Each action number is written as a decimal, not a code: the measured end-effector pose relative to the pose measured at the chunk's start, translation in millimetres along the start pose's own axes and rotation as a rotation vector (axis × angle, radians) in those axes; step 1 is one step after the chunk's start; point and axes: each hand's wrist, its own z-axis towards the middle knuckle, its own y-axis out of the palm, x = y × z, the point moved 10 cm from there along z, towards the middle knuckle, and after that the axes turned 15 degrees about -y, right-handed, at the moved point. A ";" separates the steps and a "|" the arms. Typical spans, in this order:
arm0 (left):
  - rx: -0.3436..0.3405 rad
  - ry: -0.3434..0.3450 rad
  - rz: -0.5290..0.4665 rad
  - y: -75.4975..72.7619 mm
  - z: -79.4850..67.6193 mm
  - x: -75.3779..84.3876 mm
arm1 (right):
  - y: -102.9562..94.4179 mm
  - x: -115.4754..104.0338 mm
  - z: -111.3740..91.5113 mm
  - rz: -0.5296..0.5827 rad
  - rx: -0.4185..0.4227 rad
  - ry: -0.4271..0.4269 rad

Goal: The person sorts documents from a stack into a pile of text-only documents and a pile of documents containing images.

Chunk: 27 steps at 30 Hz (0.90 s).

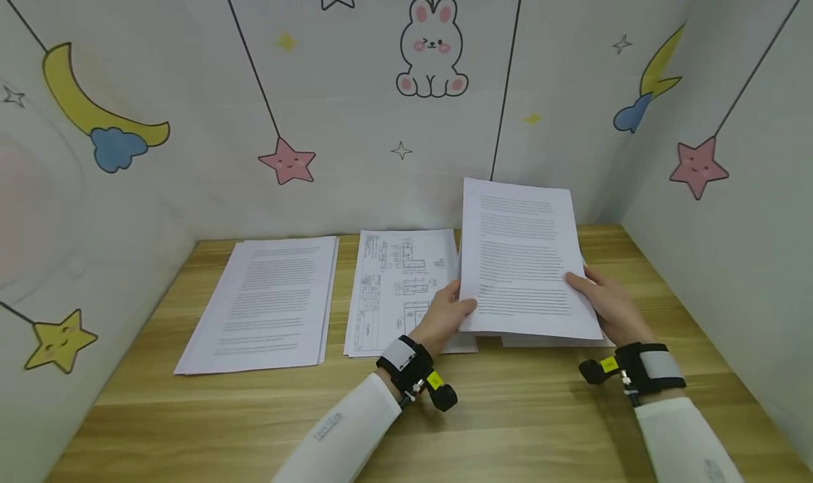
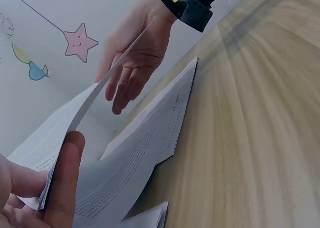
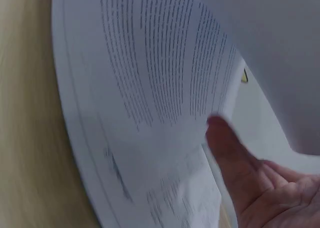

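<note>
A thin stack of printed sheets is tilted up between the two hands, over the right part of the table. The left hand pinches its lower left corner, thumb on the printed face; the left wrist view shows the corner between thumb and fingers. At the right edge, the right hand holds the stack with its thumb on top. Its other fingers reach loosely below the sheets. Beneath the raised stack lie more sheets, mostly hidden; the right wrist view shows printed text on a sheet.
A pile of technical drawings lies in the middle, beside the left hand. Farther left is a pile of text pages. The wooden table meets white walls printed with cartoons. Both wrists wear camera straps.
</note>
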 end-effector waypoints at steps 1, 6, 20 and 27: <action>0.001 0.011 0.005 -3.8 -1.8 0.8 | 5.6 -1.8 1.5 0.016 -0.011 -0.006; 0.031 0.015 0.011 -26.9 -7.4 1.0 | 28.5 -10.6 6.4 0.083 0.001 -0.019; 0.214 0.009 -0.214 -132.0 -13.9 -3.6 | 93.6 -35.0 16.0 0.239 -0.060 -0.079; -0.012 -0.015 -0.331 -143.9 -18.3 -15.5 | 152.8 -50.7 22.3 0.283 -0.112 -0.096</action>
